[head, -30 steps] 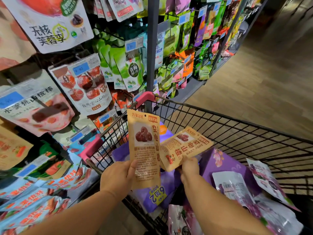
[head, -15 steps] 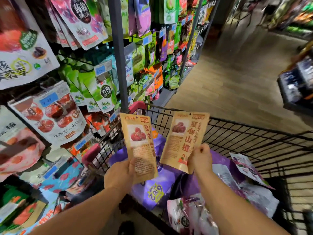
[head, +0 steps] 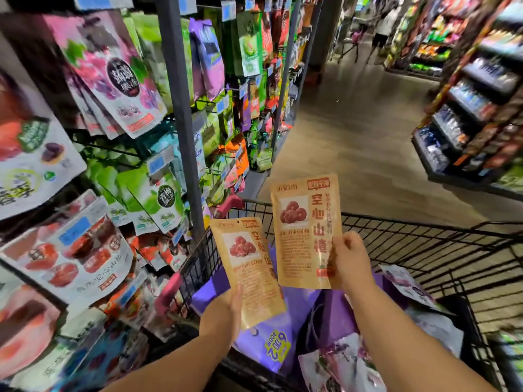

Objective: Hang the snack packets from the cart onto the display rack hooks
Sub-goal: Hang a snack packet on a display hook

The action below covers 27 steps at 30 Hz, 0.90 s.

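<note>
Head view: the person stood at the cart with a tan snack packet raised in each hand, neither one hung yet.
Display rack (head: 181,137): stood on the left, already crowded with hung packets (head: 119,80); which hook was free for the tan ones could not be told.
Left hand (head: 223,312): pinched the lower edge of the left tan packet (head: 249,264), thumb on its front, holding it upright above the cart and near the rack.
Right hand (head: 351,261): gripped the right edge of the right tan packet (head: 305,230), held higher, just beside the other and apart from the rack.
Cart (head: 424,222): still held purple bags (head: 266,335) and pale printed packets (head: 407,287) below and to the right of the hands.
Progress: judged early to middling; both lifted packets awaited hooks, and the cart's load suggested a good deal of hanging remained.
</note>
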Each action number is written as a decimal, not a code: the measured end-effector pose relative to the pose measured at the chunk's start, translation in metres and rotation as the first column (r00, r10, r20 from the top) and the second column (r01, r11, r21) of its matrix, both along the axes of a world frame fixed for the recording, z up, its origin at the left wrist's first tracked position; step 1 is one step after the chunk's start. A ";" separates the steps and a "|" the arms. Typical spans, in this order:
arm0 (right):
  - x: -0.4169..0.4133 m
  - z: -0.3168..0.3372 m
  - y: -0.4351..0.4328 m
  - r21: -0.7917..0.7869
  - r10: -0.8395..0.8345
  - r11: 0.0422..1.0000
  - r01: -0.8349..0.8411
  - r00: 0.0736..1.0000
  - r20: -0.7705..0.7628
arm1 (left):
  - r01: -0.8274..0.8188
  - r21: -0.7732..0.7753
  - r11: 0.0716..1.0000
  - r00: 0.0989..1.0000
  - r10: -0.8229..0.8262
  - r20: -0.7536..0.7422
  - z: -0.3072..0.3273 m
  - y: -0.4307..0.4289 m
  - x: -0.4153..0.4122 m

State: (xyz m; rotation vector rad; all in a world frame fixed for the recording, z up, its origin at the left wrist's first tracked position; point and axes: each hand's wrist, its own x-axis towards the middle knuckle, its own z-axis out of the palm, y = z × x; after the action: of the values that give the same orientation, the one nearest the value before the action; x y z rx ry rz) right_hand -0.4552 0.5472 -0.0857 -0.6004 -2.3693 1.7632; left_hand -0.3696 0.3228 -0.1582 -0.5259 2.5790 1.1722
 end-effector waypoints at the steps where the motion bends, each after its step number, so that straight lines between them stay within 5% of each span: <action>1: -0.001 0.006 0.000 -0.007 0.003 1.000 -0.003 1.000 -0.017 | -0.034 0.097 0.995 0.999 0.037 -0.023 0.005 -0.002 0.000; 3: -0.007 0.018 -0.001 -0.026 0.021 0.999 -0.022 0.999 -0.039 | -0.113 0.256 0.960 0.988 0.135 -0.070 0.013 -0.007 -0.001; 11: -0.042 0.070 -0.031 -0.184 0.201 0.957 -0.224 0.970 -0.139 | -0.242 0.459 0.855 0.855 0.411 -0.315 0.092 -0.039 -0.010; 20: -0.072 0.131 -0.110 -0.286 0.475 0.778 -0.559 0.822 -0.314 | -0.360 0.533 0.765 0.585 0.631 -0.510 0.174 -0.083 0.010; 27: -0.067 0.181 -0.170 -0.218 0.611 0.631 -0.745 0.650 -0.452 | -0.498 0.484 0.719 0.375 0.682 -0.628 0.222 -0.112 0.054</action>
State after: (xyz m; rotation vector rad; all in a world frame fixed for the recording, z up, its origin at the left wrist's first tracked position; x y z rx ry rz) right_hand -0.5219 0.3773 0.0954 0.6929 -2.1296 2.4043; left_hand -0.3157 0.2108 0.0641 -1.2119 2.9267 2.3816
